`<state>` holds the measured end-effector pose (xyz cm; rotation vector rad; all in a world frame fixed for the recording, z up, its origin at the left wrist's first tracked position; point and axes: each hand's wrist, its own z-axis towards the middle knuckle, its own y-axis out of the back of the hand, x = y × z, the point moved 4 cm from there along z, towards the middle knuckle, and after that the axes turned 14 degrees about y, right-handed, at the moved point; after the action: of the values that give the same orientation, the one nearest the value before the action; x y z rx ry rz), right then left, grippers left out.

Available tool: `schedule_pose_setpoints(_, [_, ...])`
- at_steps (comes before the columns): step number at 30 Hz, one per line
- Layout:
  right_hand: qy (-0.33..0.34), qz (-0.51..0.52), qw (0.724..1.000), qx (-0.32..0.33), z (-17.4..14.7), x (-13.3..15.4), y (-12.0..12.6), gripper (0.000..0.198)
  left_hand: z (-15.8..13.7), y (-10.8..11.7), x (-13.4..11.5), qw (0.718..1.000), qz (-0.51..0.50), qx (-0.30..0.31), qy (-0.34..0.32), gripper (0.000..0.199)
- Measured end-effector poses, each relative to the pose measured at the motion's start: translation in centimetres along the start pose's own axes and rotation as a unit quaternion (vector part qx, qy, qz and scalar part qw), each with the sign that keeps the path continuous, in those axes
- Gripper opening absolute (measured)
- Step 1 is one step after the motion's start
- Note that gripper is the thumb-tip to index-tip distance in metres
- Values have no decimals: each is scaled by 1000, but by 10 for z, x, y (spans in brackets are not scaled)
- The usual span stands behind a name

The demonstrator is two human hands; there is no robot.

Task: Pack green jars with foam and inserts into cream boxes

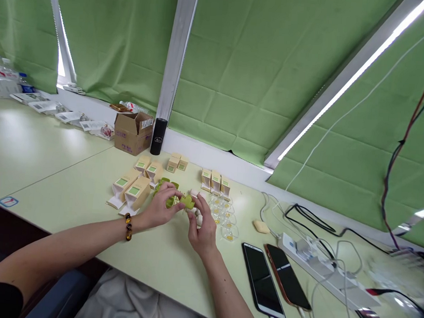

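Between my hands is a small yellow-green piece with a lobed, flower-like outline (187, 202). My left hand (162, 205) pinches its left side, with a beaded bracelet on the wrist. My right hand (203, 225) has thumb and fingers closed at its right side. More green pieces (164, 181) lie behind my left hand, partly hidden by it. White rounded items (194, 193) show behind my right fingers, too covered to name. Clear plastic shells with yellow bits (224, 215) stand in rows just right of my right hand. Open small cartons (137, 191) are left of my left hand.
More small cartons (216, 181) stand near the wall. Farther left are a cardboard box (131, 136) and a black tumbler (158, 137). Two phones (263, 279) (287, 275), a power strip (324, 268) with tangled cables and a beige block (261, 227) lie to the right.
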<state>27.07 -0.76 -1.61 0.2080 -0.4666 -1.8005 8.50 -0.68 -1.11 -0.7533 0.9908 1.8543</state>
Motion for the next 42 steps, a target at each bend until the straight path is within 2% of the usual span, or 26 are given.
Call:
schedule_pose_setpoints(4, [2, 7, 999, 46, -3, -1, -6, 64, 4, -1, 4, 998, 13, 6, 66, 49])
schedule_pose_setpoints(9, [-19, 8, 998, 62, -6, -4, -13, 55, 5, -4, 0, 998, 12, 40, 43, 61])
schedule_pose_setpoints(14, [-105, 73, 991, 28, -3, -5, -11, 41, 3, -8, 6, 996, -18, 69, 57, 60])
schedule_pose_setpoints(17, [-150, 130, 980, -10, 0, -6, -9, 37, 2, -5, 6, 998, -3, 41, 55, 51])
schedule_pose_setpoints(20, [-191, 203, 960, -38, -2, -13, -11, 38, 0, 2, 0, 1000, 18, -1, 17, 20])
schedule_pose_setpoints(21, [-199, 225, 953, -47, -4, -16, -12, 38, 0, 3, -3, 1000, 25, -3, -5, 20])
schedule_pose_setpoints(24, [-210, 265, 938, -72, -9, -25, -14, 41, -3, 2, -11, 996, 47, 23, -73, 50])
schedule_pose_setpoints(26, [-212, 270, 936, -75, -11, -28, -14, 42, -5, 0, -14, 992, 61, 45, -103, 62])
schedule_pose_setpoints(29, [-208, 261, 941, -51, -10, -26, -14, 43, -9, -5, -16, 985, 86, 71, -131, 66])
schedule_pose_setpoints(33, [-219, 245, 943, -44, -8, -23, -13, 44, -9, -7, -18, 982, 98, 82, -138, 54])
schedule_pose_setpoints(36, [-229, 248, 939, -63, -7, -22, -10, 44, -6, -6, -14, 990, 61, 71, -103, 41])
schedule_pose_setpoints(39, [-237, 222, 942, -85, -5, -25, -3, 38, 1, -4, -2, 999, -2, 40, -9, 41])
schedule_pose_setpoints(42, [-228, 105, 963, -98, -2, -32, 14, 25, 8, -4, 14, 993, -69, 21, 92, 47])
